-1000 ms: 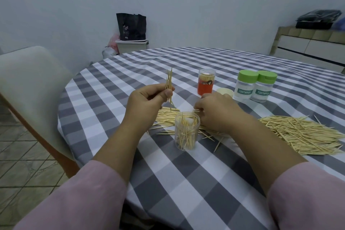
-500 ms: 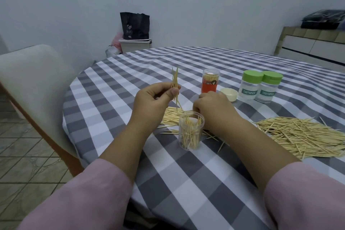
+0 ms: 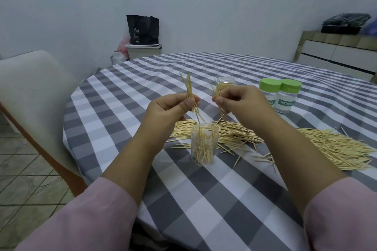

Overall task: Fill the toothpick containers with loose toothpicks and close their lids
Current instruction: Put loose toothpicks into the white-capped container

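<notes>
A clear open container [image 3: 204, 144], partly filled with toothpicks, stands on the checked table [image 3: 204, 199]. My left hand [image 3: 169, 110] pinches a bundle of toothpicks [image 3: 189, 91] above it, their lower tips reaching into its mouth. My right hand [image 3: 237, 101] is raised beside the left and pinches a smaller bunch [image 3: 219, 96]. Loose toothpicks [image 3: 326, 144] lie in a long pile behind and right of the container. Two clear containers with green lids [image 3: 269, 85] [image 3: 290, 86] stand shut at the right. Behind my right hand the top of another clear container [image 3: 225, 83] shows.
A pale chair [image 3: 30, 96] stands at the table's left edge. A black bag on a bin [image 3: 142, 30] sits by the far wall. A tiled counter with drawers [image 3: 336, 51] is at the right.
My right hand has lifted off the pile with a small bunch of toothpicks. My left hand's bundle has tilted and its tips now dip into the open container.
</notes>
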